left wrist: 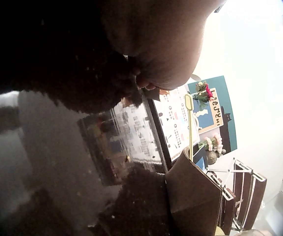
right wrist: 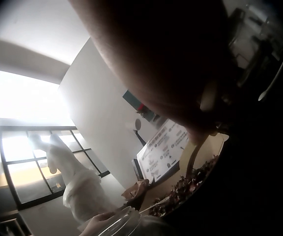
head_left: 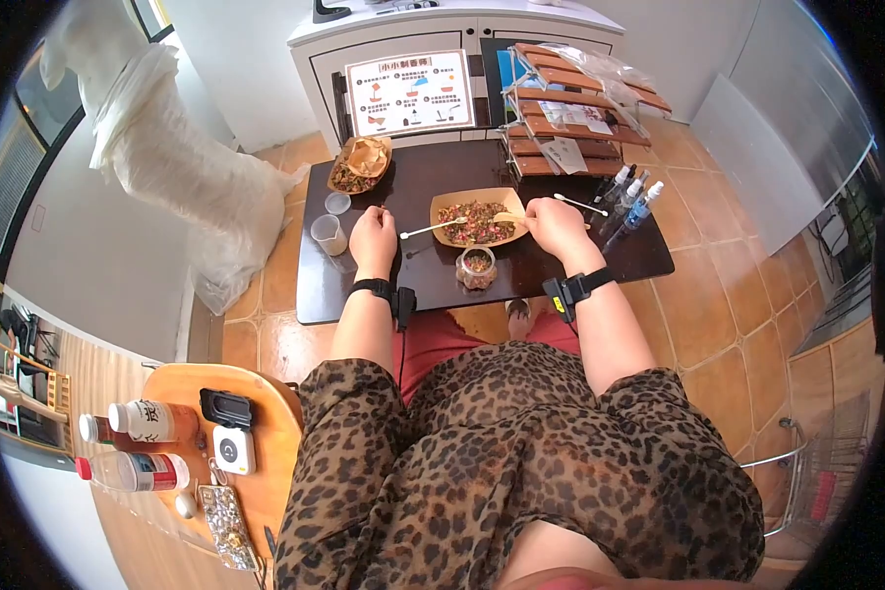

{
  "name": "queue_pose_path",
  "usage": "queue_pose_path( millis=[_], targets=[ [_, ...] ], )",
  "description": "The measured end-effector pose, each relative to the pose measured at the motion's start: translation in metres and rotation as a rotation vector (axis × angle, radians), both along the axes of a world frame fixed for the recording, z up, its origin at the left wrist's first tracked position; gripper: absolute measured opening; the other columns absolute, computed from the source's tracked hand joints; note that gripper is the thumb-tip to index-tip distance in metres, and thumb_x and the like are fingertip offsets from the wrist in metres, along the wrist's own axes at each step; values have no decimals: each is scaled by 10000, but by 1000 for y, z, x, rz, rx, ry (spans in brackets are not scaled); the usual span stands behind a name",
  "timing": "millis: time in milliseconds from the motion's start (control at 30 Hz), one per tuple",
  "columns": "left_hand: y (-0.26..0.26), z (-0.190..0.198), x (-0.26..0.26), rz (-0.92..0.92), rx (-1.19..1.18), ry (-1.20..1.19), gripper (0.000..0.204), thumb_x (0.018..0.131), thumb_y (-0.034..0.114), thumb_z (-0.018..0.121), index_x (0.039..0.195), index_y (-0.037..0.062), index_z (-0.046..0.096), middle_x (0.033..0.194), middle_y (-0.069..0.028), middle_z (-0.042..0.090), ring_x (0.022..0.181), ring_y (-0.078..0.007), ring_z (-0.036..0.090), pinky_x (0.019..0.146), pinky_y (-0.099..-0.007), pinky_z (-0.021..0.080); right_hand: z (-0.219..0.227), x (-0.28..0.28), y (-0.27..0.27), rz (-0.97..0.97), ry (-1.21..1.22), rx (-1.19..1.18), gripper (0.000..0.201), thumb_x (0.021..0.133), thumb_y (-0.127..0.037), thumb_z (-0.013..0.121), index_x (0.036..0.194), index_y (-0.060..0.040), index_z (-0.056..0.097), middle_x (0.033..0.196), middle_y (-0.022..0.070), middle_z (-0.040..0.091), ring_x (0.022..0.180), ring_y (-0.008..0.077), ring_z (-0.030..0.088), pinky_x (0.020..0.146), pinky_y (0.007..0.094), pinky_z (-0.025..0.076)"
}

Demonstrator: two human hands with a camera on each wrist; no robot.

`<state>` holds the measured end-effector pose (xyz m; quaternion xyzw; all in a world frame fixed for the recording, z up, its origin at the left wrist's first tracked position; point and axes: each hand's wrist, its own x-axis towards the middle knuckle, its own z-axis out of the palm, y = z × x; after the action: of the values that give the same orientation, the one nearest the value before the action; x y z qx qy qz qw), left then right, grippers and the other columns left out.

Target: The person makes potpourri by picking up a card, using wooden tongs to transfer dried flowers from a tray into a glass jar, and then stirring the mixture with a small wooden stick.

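My right hand [head_left: 558, 228] grips a wooden spoon [head_left: 509, 217], its end in the dried flower mix [head_left: 474, 222] inside a kraft paper tray [head_left: 441, 204]. In the right wrist view the wooden spoon [right wrist: 188, 158] slants down into the mix. A thin pale spoon [head_left: 423, 232] leans over the tray's left rim. Directly in front of the tray stands a glass jar [head_left: 476, 278] with some of the same mix inside. My left hand [head_left: 372, 238] rests on the dark table, fingers loosely curled, left of the pale spoon. Nothing shows in it.
Two plastic cups [head_left: 329, 236] stand left of my left hand. A second paper tray [head_left: 348, 182] with dried material lies behind them. Small spray bottles [head_left: 642, 205] and a white stick [head_left: 580, 204] are at right. An instruction sign [head_left: 410, 93] and slatted wooden rack [head_left: 570, 108] stand behind.
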<state>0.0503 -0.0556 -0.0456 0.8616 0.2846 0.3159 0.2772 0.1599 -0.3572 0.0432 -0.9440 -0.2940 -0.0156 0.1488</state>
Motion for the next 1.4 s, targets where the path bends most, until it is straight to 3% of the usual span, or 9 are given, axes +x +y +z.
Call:
queue_pose_path(
  millis=[200, 400, 600, 700, 900, 1200, 1400],
  targets=[
    [-1, -1, 0, -2, 15, -21, 230, 934, 255, 605, 928, 40, 687, 892, -157, 714, 876, -363, 680, 760, -457, 528, 8, -1, 0, -28, 0, 84, 213, 870, -290, 725, 914, -82, 732, 899, 140, 727, 873, 354, 694, 768, 464, 538],
    [-1, -2, 0, -2, 22, -21, 227, 934, 257, 607, 932, 45, 690, 886, -153, 715, 883, -355, 682, 757, -449, 529, 1, 18, 8, -48, 27, -173, 213, 828, -288, 763, 916, -94, 759, 912, 142, 737, 900, 340, 708, 804, 442, 554],
    [0, -1, 0, -4, -11, -1, 258, 948, 292, 604, 978, 56, 706, 904, -159, 723, 891, -358, 689, 774, -449, 529, 11, 32, 33, -45, 77, -285, 229, 816, -284, 774, 918, -79, 757, 914, 151, 737, 897, 339, 712, 804, 430, 558],
    [-1, 0, -1, -4, -13, 3, 255, 949, 289, 603, 984, 60, 707, 901, -153, 724, 891, -354, 689, 773, -445, 528, 30, 33, 37, -2, 192, -342, 310, 807, -235, 741, 1032, -21, 747, 1047, 194, 732, 975, 351, 717, 850, 439, 567],
    [1, -2, 6, 69, 30, 116, 284, 942, 334, 601, 934, 68, 701, 882, -151, 725, 878, -362, 692, 776, -467, 531, 8, 34, 24, -4, 136, -222, 243, 822, -300, 774, 900, -72, 748, 883, 154, 723, 872, 339, 702, 787, 433, 546],
    [10, 3, 20, 78, 110, 265, 313, 933, 380, 599, 870, 85, 681, 852, -155, 722, 849, -384, 690, 746, -497, 528, 14, 21, 4, -17, 121, 42, 227, 858, -281, 735, 906, -60, 728, 903, 167, 720, 882, 352, 689, 779, 444, 531],
    [9, 1, 12, 18, 97, 163, 260, 932, 324, 606, 880, 75, 661, 857, -138, 720, 850, -357, 691, 744, -490, 527, 29, 7, -1, 96, 270, 245, 232, 877, -244, 727, 940, -21, 716, 873, 168, 717, 816, 323, 686, 751, 404, 525]
  ],
)
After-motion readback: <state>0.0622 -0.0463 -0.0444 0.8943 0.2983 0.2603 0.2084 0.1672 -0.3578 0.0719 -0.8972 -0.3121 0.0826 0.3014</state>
